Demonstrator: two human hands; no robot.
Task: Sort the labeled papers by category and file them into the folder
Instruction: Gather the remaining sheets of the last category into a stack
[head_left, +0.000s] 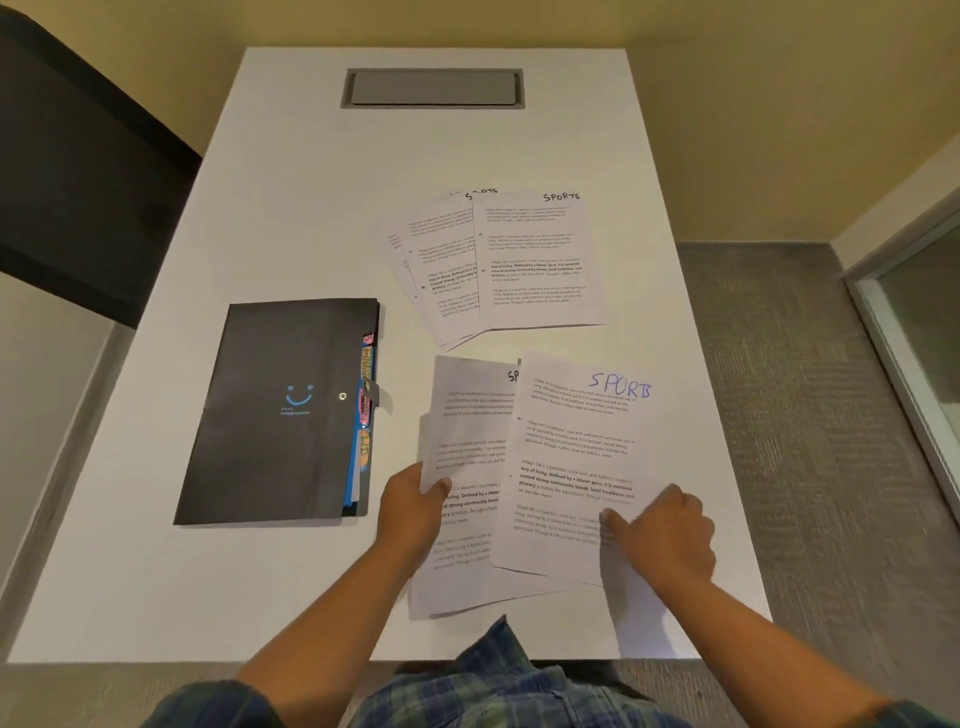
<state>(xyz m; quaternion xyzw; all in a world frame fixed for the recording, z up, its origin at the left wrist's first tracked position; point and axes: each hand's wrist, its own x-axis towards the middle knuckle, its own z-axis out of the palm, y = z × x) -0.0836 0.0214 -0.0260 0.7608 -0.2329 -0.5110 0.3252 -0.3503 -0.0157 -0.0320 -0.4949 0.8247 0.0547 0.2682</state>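
L hand grips stack, label hidden past "SP"; R hand pinches SPORTS sheet, long axis near-far; folder tabs unreadable.

free: table far end | 2 obstacles: folder left, fanned papers mid-right

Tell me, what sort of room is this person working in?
Most likely an office or small meeting room: a long white table with a grey cable hatch set into its top, grey carpet underfoot, and printed papers lying beside a black file folder.
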